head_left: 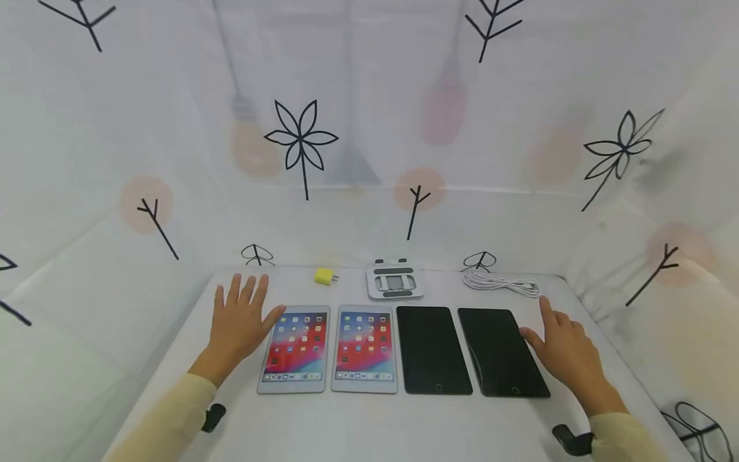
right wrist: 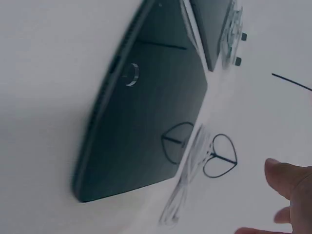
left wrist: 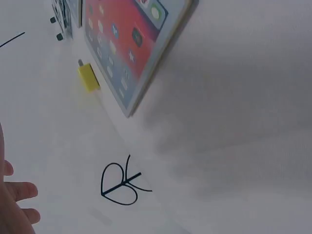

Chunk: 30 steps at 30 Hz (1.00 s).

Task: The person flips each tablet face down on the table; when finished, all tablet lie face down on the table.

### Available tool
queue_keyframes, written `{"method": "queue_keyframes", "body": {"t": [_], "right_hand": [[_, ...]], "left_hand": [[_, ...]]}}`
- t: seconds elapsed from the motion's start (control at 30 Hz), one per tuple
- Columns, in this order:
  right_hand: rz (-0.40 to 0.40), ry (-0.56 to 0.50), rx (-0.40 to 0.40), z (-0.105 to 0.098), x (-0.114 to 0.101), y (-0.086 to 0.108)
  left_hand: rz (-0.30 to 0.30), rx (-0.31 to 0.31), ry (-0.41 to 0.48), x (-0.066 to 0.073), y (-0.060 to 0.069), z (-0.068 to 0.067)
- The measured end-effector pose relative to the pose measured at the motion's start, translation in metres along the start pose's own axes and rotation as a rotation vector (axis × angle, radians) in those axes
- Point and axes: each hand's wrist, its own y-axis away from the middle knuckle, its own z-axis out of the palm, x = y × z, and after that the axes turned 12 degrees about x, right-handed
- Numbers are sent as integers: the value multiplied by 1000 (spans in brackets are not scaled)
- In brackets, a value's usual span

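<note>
Fingers spread, my left hand [head_left: 238, 327] is held beside a white tablet [head_left: 297, 346] with a lit home screen, its thumb overlapping the tablet's top left corner in the head view. A second lit white tablet [head_left: 365, 346] lies to its right. Two dark-screened black tablets follow in the row, an inner one [head_left: 433, 350] and an outer one [head_left: 502, 353]. My right hand [head_left: 568, 353] is at the outer black tablet's right edge, its index finger extended and no object in its grasp. Whether either thumb touches a tablet, I cannot tell.
Behind the tablets lie a yellow plug adapter [head_left: 324, 276], a white and grey folding stand [head_left: 395, 282] and a coiled white cable [head_left: 499, 283]. The white table [head_left: 300, 427] meets patterned cloth walls at the back and sides. Black cords [head_left: 695, 427] show at the lower right.
</note>
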Motion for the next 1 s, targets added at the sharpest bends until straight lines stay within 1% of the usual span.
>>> {"method": "queue_keyframes", "body": {"t": [0.1,0.23,0.3,0.37,0.47,0.53,0.6,0.67,0.73,0.8,0.9,1.0], "right_hand": [[37,5,-57,-1,6,6],[103,-32,-107,-5,15,12],[151,-41,-140,-6,19,16],[203,-30,-190,-7,23,20],[259,-1,-256,-6,29,25],[282,9,-294,-3,34,29],[290,12,-320,0,37,33],[293,11,-335,4,39,36],[289,5,-339,9,39,38],[286,-6,-341,13,36,40],[287,-19,-342,19,30,43],[300,-22,-346,23,26,43]], "left_hand": [[-4,-14,25,16,2,6],[-11,-28,101,42,3,17],[-11,-46,160,58,1,21],[-18,-64,232,73,-2,25],[-53,-97,346,95,-9,27],[-99,-139,416,110,-16,28],[-154,-200,494,126,-22,28],[-223,-275,598,145,-26,29],[-297,-346,736,164,-29,31],[-371,-405,897,184,-30,33],[-491,-499,1168,216,-32,38],[-618,-573,1373,247,-36,39]]}}
